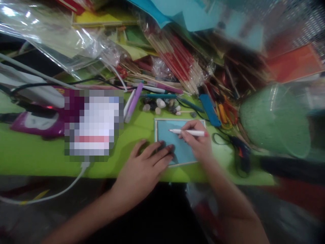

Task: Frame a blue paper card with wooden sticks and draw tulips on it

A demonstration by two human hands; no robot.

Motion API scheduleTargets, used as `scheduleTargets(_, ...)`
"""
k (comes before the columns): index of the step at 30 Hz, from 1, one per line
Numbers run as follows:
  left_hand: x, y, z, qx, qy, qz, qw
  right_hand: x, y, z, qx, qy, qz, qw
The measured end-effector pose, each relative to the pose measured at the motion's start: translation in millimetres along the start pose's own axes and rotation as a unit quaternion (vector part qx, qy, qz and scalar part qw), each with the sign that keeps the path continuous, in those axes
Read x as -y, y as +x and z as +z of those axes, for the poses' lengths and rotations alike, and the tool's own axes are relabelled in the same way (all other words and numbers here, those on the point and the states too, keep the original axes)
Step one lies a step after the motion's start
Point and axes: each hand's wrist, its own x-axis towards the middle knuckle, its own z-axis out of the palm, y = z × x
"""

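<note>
A small blue card (pixel 165 130) with a pale wooden frame lies on the green table (pixel 38 152) near its front edge. My left hand (pixel 144 166) rests flat on the card's lower left corner, fingers stretched out and holding nothing. My right hand (pixel 199 142) is closed round a white marker with a pink end (pixel 189 132). The marker lies nearly level, its tip pointing left over the upper part of the card.
Small stones (pixel 159 104) and pens (pixel 134 101) lie behind the card. Bundles of wooden sticks (pixel 177 64), coloured paper, scissors (pixel 225 113) and a blue cutter (pixel 208 108) crowd the back. A green glass vase (pixel 276 122) stands at the right; a glue gun (pixel 241 152) beside it. Cables at the left.
</note>
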Motion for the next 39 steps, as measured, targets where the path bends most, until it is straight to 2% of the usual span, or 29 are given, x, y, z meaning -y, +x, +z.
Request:
scheduleTargets(15, 0.5, -0.4, 0.9, -0.009, 0.001, 0.003, 1.000, -4.5, -1.4, 0.8, -0.004, -0.020, -0.010, 1.000)
scheduleTargets(20, 0.3, 0.1, -1.8, 0.016, 0.004, -0.001, 1.000, -4.1, -1.6, 0.6, 0.004, -0.025, -0.008, 1.000)
scheduleTargets(39, 1.0, -0.1, 0.4, -0.008, -0.002, 0.006, 1.000, -2.7, -1.3, 0.1, 0.013, -0.042, 0.001, 0.999)
